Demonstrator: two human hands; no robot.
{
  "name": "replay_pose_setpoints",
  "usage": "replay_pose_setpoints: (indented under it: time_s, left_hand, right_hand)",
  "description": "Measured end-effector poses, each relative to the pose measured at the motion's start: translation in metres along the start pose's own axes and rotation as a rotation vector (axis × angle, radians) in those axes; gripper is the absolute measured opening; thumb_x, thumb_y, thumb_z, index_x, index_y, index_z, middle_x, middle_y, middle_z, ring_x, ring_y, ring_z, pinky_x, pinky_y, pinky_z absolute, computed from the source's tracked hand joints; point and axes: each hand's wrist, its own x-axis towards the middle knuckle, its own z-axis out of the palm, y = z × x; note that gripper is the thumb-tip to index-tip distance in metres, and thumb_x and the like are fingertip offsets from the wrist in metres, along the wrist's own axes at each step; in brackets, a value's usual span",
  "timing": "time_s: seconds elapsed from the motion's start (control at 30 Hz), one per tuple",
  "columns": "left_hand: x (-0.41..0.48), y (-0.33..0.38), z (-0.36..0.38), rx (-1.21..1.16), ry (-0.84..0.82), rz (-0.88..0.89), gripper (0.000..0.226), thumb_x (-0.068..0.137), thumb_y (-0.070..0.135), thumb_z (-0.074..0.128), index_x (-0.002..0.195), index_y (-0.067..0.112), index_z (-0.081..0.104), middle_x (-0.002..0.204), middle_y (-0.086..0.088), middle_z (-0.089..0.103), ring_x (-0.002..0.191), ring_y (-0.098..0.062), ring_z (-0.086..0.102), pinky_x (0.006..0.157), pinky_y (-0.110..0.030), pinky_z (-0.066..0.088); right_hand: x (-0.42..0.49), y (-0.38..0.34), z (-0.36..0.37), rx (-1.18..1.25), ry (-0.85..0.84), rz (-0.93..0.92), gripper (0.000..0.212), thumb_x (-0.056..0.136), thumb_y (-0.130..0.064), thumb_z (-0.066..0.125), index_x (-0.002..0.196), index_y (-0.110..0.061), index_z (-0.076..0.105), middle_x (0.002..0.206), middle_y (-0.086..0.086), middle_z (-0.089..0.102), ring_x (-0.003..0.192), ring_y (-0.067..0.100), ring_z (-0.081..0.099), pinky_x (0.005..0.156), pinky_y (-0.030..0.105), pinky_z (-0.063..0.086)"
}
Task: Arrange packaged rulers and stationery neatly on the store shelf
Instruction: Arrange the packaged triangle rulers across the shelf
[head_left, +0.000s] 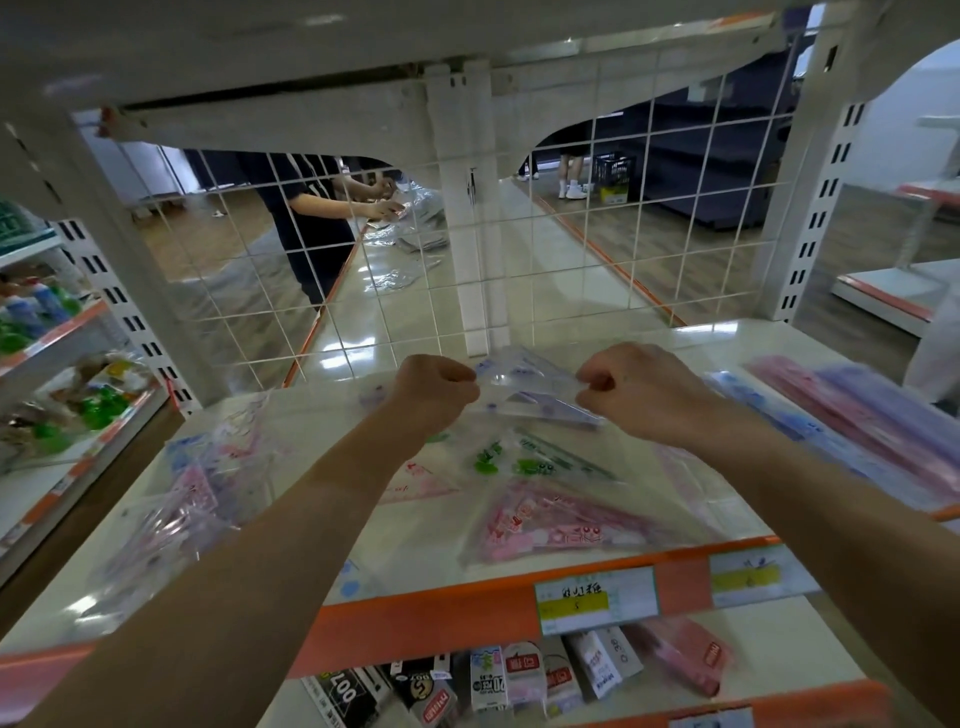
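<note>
A clear packet with a blue ruler set is held above the white shelf. My left hand pinches its left edge and my right hand pinches its right edge. Below them lie other clear packets: a green ruler set, a pink ruler set, and pink-and-blue packets spread at the left. Pink and purple packets are stacked at the shelf's right end.
A white wire grid backs the shelf, with another shelf close overhead. Behind the grid a person in dark clothes handles plastic bags. An orange price rail edges the front. Small boxed goods fill the shelf below.
</note>
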Motion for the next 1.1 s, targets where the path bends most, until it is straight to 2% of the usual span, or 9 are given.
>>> replay_pose_setpoints:
  time_s: [0.13, 0.3, 0.4, 0.5, 0.6, 0.7, 0.83, 0.97, 1.1]
  left_hand:
    - [0.0, -0.004, 0.001, 0.129, 0.037, 0.056, 0.023, 0.085, 0.011, 0.064, 0.107, 0.012, 0.071, 0.094, 0.001, 0.063, 0.084, -0.013, 0.058, 0.072, -0.021, 0.042]
    - [-0.001, -0.011, -0.011, 0.162, 0.044, 0.062, 0.022, 0.085, 0.012, 0.065, 0.107, 0.011, 0.071, 0.101, -0.003, 0.067, 0.093, -0.017, 0.059, 0.082, -0.025, 0.044]
    - [-0.006, -0.013, -0.025, 0.134, 0.057, 0.055, 0.02, 0.086, 0.015, 0.067, 0.105, 0.012, 0.071, 0.097, -0.002, 0.067, 0.085, -0.014, 0.059, 0.075, -0.023, 0.045]
    - [-0.013, -0.017, -0.043, 0.084, 0.068, 0.054, 0.019, 0.085, 0.017, 0.068, 0.103, 0.012, 0.07, 0.082, 0.004, 0.062, 0.069, -0.007, 0.053, 0.06, -0.017, 0.042]
    - [-0.02, -0.023, -0.067, 0.084, 0.092, 0.04, 0.02, 0.085, 0.014, 0.068, 0.105, 0.011, 0.07, 0.079, 0.004, 0.06, 0.064, -0.004, 0.05, 0.058, -0.014, 0.04]
    - [-0.032, -0.034, -0.096, 0.096, 0.114, -0.003, 0.023, 0.084, 0.012, 0.068, 0.107, 0.01, 0.07, 0.083, 0.002, 0.063, 0.073, -0.008, 0.055, 0.065, -0.017, 0.043]
    - [-0.052, -0.052, -0.126, 0.172, 0.099, -0.083, 0.023, 0.084, 0.015, 0.068, 0.107, 0.017, 0.071, 0.096, -0.002, 0.067, 0.09, -0.015, 0.06, 0.074, -0.023, 0.044]
    - [-0.079, -0.065, -0.148, 0.257, 0.048, -0.15, 0.026, 0.085, 0.02, 0.067, 0.112, 0.02, 0.069, 0.108, 0.001, 0.067, 0.094, -0.013, 0.059, 0.074, -0.021, 0.043]
    - [-0.107, -0.076, -0.161, 0.48, 0.014, -0.176, 0.039, 0.084, 0.03, 0.067, 0.122, 0.023, 0.062, 0.118, 0.004, 0.061, 0.1, -0.009, 0.055, 0.081, -0.018, 0.038]
  right_hand:
    - [0.007, 0.002, 0.012, -0.025, -0.032, 0.014, 0.02, 0.088, -0.025, 0.059, 0.084, -0.007, 0.066, 0.085, 0.007, 0.063, 0.083, 0.023, 0.058, 0.067, 0.028, 0.04]
    - [0.017, 0.003, 0.026, -0.048, -0.049, 0.016, 0.017, 0.086, -0.029, 0.057, 0.071, -0.022, 0.056, 0.081, 0.001, 0.057, 0.082, 0.022, 0.054, 0.067, 0.026, 0.035]
    - [0.018, 0.003, 0.03, -0.147, -0.063, -0.003, 0.022, 0.09, -0.036, 0.053, 0.093, -0.017, 0.065, 0.095, 0.005, 0.063, 0.087, 0.024, 0.057, 0.069, 0.027, 0.037]
    - [0.016, 0.0, 0.026, -0.222, -0.071, -0.037, 0.04, 0.092, -0.051, 0.049, 0.084, -0.016, 0.067, 0.085, 0.005, 0.063, 0.079, 0.023, 0.058, 0.065, 0.027, 0.038]
    - [0.013, -0.018, 0.018, -0.205, -0.053, -0.103, 0.032, 0.092, -0.043, 0.052, 0.089, -0.016, 0.068, 0.093, 0.005, 0.062, 0.087, 0.025, 0.058, 0.067, 0.028, 0.039]
    - [0.007, -0.055, 0.017, -0.062, -0.105, -0.21, 0.028, 0.09, -0.039, 0.055, 0.084, -0.014, 0.068, 0.085, 0.004, 0.064, 0.079, 0.022, 0.059, 0.065, 0.03, 0.045]
    - [-0.014, -0.114, 0.032, 0.102, -0.235, -0.347, 0.028, 0.089, -0.042, 0.057, 0.108, -0.024, 0.067, 0.105, -0.005, 0.064, 0.097, 0.015, 0.06, 0.084, 0.03, 0.049]
    - [-0.036, -0.162, 0.063, 0.059, -0.29, -0.535, 0.034, 0.089, -0.046, 0.051, 0.111, -0.023, 0.064, 0.111, 0.001, 0.062, 0.101, 0.018, 0.056, 0.083, 0.032, 0.047]
    - [-0.048, -0.181, 0.085, -0.061, -0.285, -0.567, 0.038, 0.089, -0.047, 0.048, 0.119, -0.024, 0.055, 0.115, 0.004, 0.054, 0.11, 0.024, 0.049, 0.075, 0.033, 0.033]
